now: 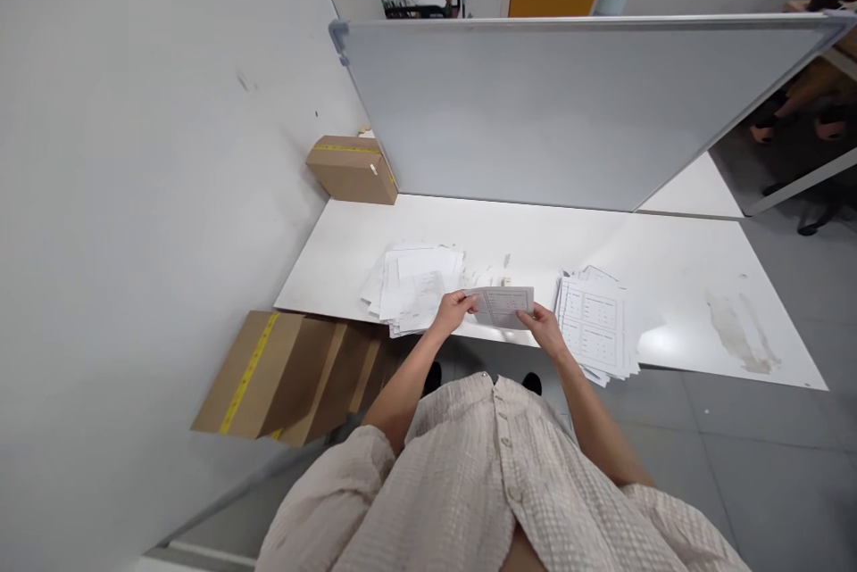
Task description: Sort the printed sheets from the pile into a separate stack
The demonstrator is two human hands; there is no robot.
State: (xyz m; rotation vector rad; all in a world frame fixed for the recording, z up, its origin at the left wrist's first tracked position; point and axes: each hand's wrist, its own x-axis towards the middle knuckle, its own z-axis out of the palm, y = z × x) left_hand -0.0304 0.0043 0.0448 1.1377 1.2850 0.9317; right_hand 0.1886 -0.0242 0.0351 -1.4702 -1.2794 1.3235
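Between my hands, at the near edge of the white table, is a printed sheet of paper [503, 299], which looks folded. My left hand [453, 311] pinches its left end with the thumb on top. At the other end, my right hand [542, 327] grips the lower right corner, thumb on the printed face. Left of the sheet lies a loose pile of papers [419, 280], its edges uneven. To the right, a stack of printed forms [593, 322] overhangs the table's front edge. A small pale object [506, 282] sits just behind the held sheet.
A whiteboard [522, 108] stands upright along the back of the table [676, 286]. One taped cardboard box [354, 170] rests at the back left corner. Several more cardboard boxes [251, 367] stand by the wall at the left, below table height.
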